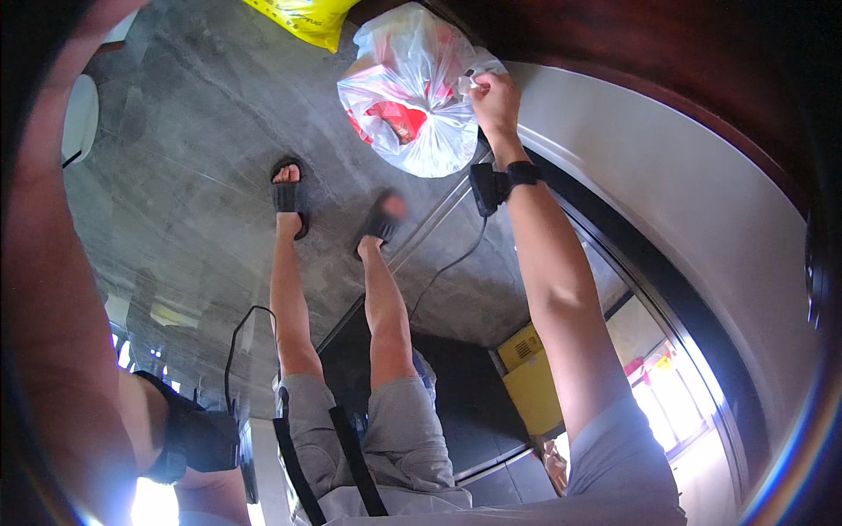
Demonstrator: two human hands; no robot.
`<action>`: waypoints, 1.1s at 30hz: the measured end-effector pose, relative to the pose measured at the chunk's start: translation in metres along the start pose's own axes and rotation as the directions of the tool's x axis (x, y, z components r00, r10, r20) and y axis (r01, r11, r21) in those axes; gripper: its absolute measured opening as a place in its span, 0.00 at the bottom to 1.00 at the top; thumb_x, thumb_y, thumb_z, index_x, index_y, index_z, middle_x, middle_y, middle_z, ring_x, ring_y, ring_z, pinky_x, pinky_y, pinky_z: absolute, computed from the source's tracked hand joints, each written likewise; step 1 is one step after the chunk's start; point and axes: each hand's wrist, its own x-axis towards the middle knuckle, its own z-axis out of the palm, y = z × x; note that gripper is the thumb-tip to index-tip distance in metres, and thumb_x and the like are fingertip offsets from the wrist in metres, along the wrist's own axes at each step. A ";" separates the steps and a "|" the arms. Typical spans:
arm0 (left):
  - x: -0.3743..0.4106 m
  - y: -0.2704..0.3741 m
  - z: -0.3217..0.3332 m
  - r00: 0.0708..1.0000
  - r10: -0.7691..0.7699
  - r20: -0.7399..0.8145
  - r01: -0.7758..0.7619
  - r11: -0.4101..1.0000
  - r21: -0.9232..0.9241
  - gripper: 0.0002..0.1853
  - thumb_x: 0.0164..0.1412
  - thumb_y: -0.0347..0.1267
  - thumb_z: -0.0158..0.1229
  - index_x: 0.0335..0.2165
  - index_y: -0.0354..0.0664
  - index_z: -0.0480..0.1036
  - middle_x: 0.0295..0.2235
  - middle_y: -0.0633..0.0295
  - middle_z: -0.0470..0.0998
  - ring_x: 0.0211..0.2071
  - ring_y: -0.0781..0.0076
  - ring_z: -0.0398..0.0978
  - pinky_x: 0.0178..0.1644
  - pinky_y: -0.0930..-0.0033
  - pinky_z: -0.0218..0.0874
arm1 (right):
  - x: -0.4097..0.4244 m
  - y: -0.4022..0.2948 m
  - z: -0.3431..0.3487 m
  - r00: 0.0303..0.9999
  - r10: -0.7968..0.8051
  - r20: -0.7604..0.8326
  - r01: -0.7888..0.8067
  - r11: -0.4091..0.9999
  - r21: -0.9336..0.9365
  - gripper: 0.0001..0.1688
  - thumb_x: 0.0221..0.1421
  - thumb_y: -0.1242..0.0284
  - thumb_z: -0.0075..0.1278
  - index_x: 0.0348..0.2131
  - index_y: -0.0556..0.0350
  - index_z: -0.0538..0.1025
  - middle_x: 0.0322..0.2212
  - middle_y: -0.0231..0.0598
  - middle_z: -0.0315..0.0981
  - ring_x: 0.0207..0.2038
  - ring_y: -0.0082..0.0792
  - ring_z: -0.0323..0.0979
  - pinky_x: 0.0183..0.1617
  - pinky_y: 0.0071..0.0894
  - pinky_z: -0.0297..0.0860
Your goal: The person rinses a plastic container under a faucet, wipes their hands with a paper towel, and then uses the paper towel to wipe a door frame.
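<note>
My right hand (495, 102) grips the gathered plastic at the side of a translucent white plastic bag (454, 141). The bag looks full, and red packaging (401, 121) shows through it. A black device with a strap (490, 184) sits on my right wrist, and a cable trails from it. At the left rim, very near the camera, my left hand (62, 315) appears large and blurred; its fingertips are cut off, so its grip cannot be made out. Another black strapped device (197, 437) is around the left wrist.
A yellow plastic bag (306, 20) lies on the grey floor (197, 151) beyond the white one. Metal door tracks (431, 214) cross the floor by my sandalled feet. A white wall panel (658, 151) and dark reddish wood (658, 52) border the right. Yellow boxes (533, 388) stand behind.
</note>
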 end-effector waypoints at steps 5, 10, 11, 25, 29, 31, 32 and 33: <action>0.066 -0.013 0.029 0.992 0.113 0.049 -0.113 0.994 -0.006 0.22 0.67 0.40 0.53 0.55 0.44 0.68 0.56 0.55 0.71 0.57 0.61 0.69 0.57 0.60 0.64 | 0.002 -0.005 -0.003 0.995 0.094 0.035 -0.081 0.960 -0.268 0.07 0.49 0.72 0.61 0.31 0.51 0.79 0.35 0.40 0.77 0.36 0.50 0.77 0.42 0.46 0.73; 0.086 -0.010 0.021 0.987 0.163 0.006 -0.162 0.983 -0.084 0.24 0.67 0.40 0.54 0.57 0.44 0.67 0.57 0.55 0.70 0.59 0.59 0.67 0.58 0.59 0.63 | 0.002 0.004 0.001 0.982 0.062 0.179 -0.020 0.974 -0.228 0.13 0.52 0.72 0.54 0.40 0.48 0.81 0.40 0.44 0.80 0.41 0.51 0.78 0.45 0.46 0.73; 0.086 -0.009 0.018 0.985 0.173 -0.012 -0.173 0.977 -0.121 0.24 0.67 0.40 0.54 0.58 0.44 0.66 0.58 0.55 0.69 0.59 0.59 0.67 0.58 0.58 0.63 | -0.001 0.002 -0.004 0.974 0.080 0.214 -0.041 0.983 -0.182 0.15 0.52 0.73 0.53 0.41 0.48 0.81 0.40 0.45 0.80 0.41 0.51 0.78 0.46 0.45 0.73; -0.034 0.015 0.043 0.875 -0.215 0.433 0.289 0.951 -0.112 0.28 0.64 0.34 0.57 0.61 0.48 0.63 0.58 0.55 0.67 0.59 0.55 0.67 0.61 0.55 0.63 | 0.026 -0.004 -0.022 0.818 0.302 0.490 -0.324 0.945 -0.042 0.28 0.51 0.74 0.45 0.52 0.57 0.75 0.49 0.56 0.74 0.52 0.54 0.73 0.58 0.43 0.68; -0.058 0.027 0.050 0.775 -0.350 0.527 0.373 0.925 0.066 0.29 0.63 0.32 0.58 0.61 0.48 0.63 0.58 0.55 0.67 0.58 0.57 0.68 0.62 0.58 0.62 | 0.015 -0.024 -0.062 0.906 0.310 0.289 -0.339 0.939 0.057 0.26 0.51 0.76 0.45 0.50 0.59 0.76 0.44 0.57 0.77 0.48 0.52 0.76 0.54 0.42 0.70; -0.072 0.046 0.037 0.781 -0.327 0.532 0.381 0.924 0.008 0.29 0.62 0.31 0.59 0.61 0.46 0.63 0.56 0.55 0.68 0.57 0.57 0.69 0.61 0.58 0.62 | -0.022 -0.037 -0.090 0.942 0.286 0.174 -0.317 0.929 0.190 0.26 0.55 0.69 0.46 0.51 0.60 0.75 0.43 0.57 0.78 0.48 0.51 0.76 0.53 0.44 0.70; -0.072 0.059 0.028 0.785 -0.314 0.535 0.390 0.920 -0.032 0.28 0.63 0.30 0.59 0.60 0.45 0.64 0.56 0.55 0.69 0.57 0.57 0.69 0.61 0.58 0.61 | -0.042 -0.057 -0.116 0.917 0.334 0.221 -0.395 0.841 0.369 0.28 0.56 0.65 0.45 0.52 0.61 0.73 0.44 0.56 0.77 0.49 0.51 0.75 0.54 0.44 0.69; -0.070 0.074 0.015 0.789 -0.304 0.534 0.400 0.914 -0.071 0.27 0.63 0.30 0.59 0.59 0.43 0.65 0.55 0.55 0.70 0.57 0.57 0.68 0.62 0.58 0.61 | -0.061 -0.083 -0.145 0.876 0.372 0.308 -0.483 0.667 0.567 0.30 0.56 0.62 0.43 0.53 0.61 0.72 0.45 0.56 0.76 0.50 0.50 0.74 0.55 0.45 0.68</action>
